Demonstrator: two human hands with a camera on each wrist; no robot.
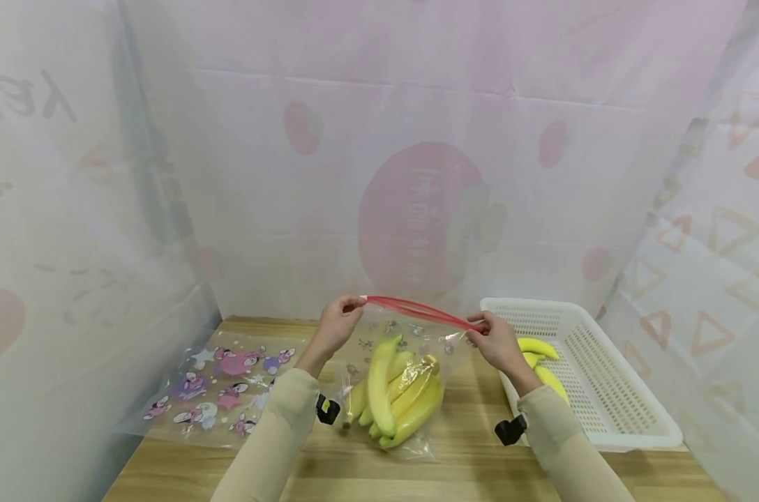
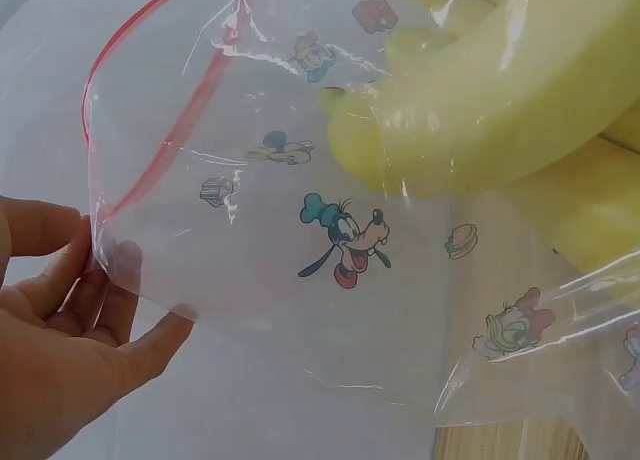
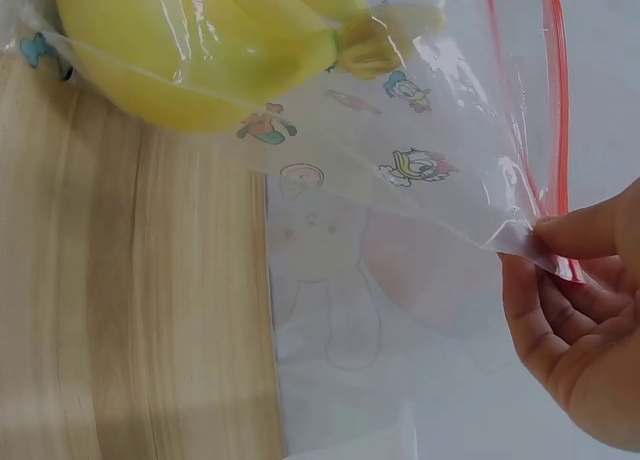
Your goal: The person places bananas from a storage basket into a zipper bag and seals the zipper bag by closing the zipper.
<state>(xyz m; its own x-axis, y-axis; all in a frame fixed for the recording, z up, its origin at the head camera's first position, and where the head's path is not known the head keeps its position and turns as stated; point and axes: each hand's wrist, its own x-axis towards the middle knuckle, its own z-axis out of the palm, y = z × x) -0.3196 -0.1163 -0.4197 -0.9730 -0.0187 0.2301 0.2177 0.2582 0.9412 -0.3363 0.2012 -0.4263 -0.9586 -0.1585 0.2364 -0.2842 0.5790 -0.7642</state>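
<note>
Zip bag: clear, printed bag [image 2: 260, 230] with cartoon figures, held up between the two forearms above the wooden table [image 1: 467, 446], left of the basket.
Bag mouth: red zip strip [image 1: 417, 309] faces up and away from the person; its two edges meet at the ends and stand apart along the middle.
Bag contents: yellow bananas [image 1: 382, 397], several together, low in the bag; one lies over the others with its tip toward the mouth. A thick joined stem shows in the right wrist view.
Left hand: left hand [image 1: 338, 324] at the left end of the strip; fingertips pinch the bag's corner there, one digit standing apart lower along the edge.
Right hand: right hand [image 1: 495, 341] at the opposite end; thumb and curled fingers pinch that corner, the strip's tip showing between them.
White basket: slotted plastic basket [image 1: 605, 383] on the right of the table.
Basket contents: loose bananas [image 1: 550, 382] against the near-left side, partly hidden by the right hand and forearm; exact count cannot be told.
Second bag: printed clear sheet-like bag [image 1: 229, 383] flat at table left, its right part overlapped by the left sleeve [image 1: 273, 432].
</note>
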